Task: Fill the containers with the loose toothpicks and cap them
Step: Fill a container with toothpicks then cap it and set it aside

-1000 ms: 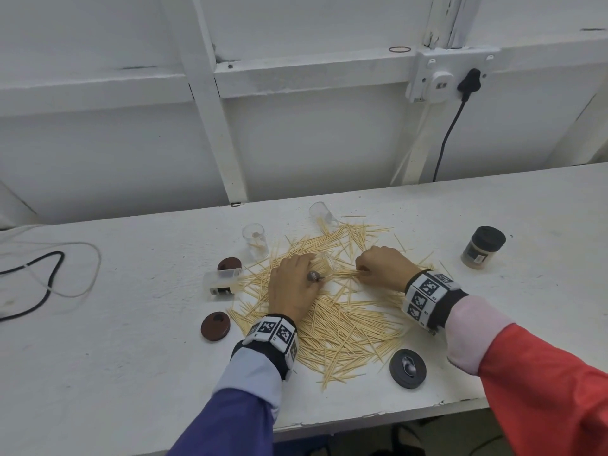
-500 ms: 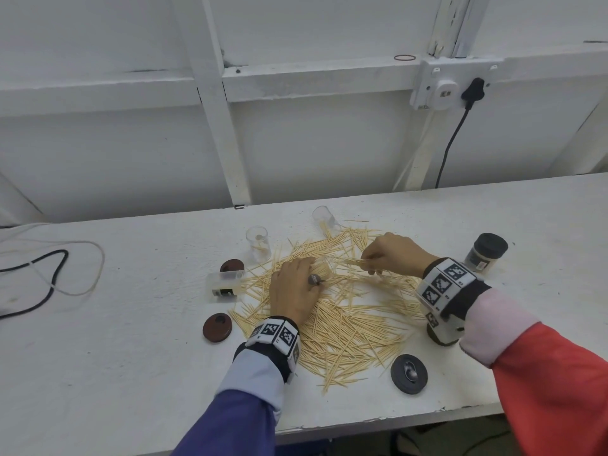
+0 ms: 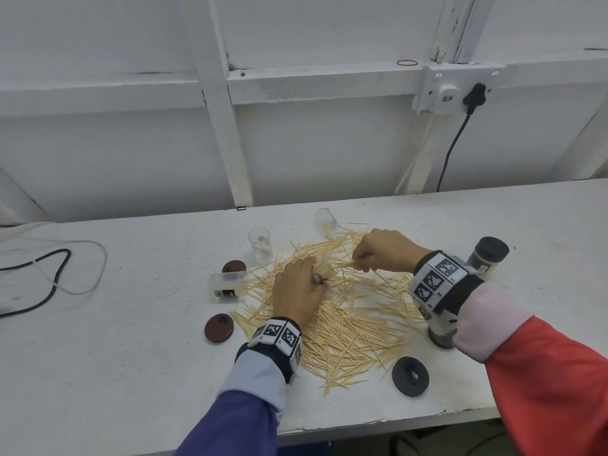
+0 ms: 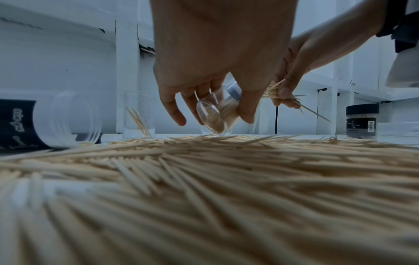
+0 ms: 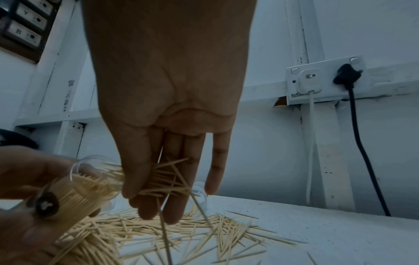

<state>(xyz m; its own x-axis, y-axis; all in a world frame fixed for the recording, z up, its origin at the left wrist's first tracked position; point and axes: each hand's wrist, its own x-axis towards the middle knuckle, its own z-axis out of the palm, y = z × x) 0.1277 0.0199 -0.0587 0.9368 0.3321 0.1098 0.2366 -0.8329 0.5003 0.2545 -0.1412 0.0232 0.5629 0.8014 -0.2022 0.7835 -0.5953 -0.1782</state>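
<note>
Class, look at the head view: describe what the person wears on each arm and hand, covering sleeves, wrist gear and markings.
The left hand is bare except for a ring with a dark stone. Its sleeve is dark blue with a pale cuff. The right hand is bare; its sleeve is red with a pale pink cuff. Each wrist carries a black band faced with white tiles printed with black square markers.

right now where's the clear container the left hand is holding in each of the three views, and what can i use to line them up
Head: the clear container peeks out past the left hand, picture centre.
Left wrist: centre, tilted, between the fingertips above the toothpick pile.
Right wrist: lower left, mouth toward the right hand, packed with toothpicks.
Shared landmark: the bundle of toothpicks the right hand pinches at the container's mouth.
</note>
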